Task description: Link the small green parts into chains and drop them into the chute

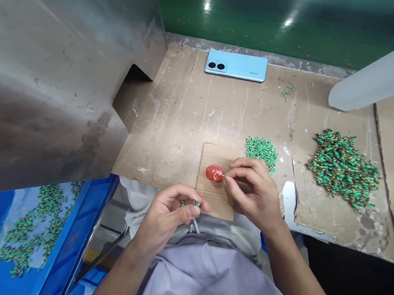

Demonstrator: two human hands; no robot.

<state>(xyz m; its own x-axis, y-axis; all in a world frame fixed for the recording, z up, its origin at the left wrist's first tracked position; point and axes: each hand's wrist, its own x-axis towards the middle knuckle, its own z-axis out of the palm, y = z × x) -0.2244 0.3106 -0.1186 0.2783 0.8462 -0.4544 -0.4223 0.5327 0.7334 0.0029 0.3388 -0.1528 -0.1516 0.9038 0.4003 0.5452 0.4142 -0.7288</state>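
Observation:
A small round dish of glossy red-orange paste (214, 173) sits on a piece of brown cardboard (215, 204). At the dish's right edge my right hand (254, 191) is closed in a pinch on one tiny green piece (223, 175), whose tip reaches the rim; whether it touches the paste I cannot tell. My left hand (171, 212) is curled, its thumb and fingers holding several small green pieces (195, 203) with dark ends. It is in front of the cardboard's left corner. Just beyond my right hand lies a small pile of green pieces (261, 151), partly covered by the fingers.
A larger heap of green and yellow-tipped pieces (344, 167) lies at right. A light blue phone (237, 66) is at the back, a few loose pieces (288, 91) to its right. A white tube (371, 78) slants in. Left are a metal housing (61, 68) and a blue tray (62, 241) of pieces.

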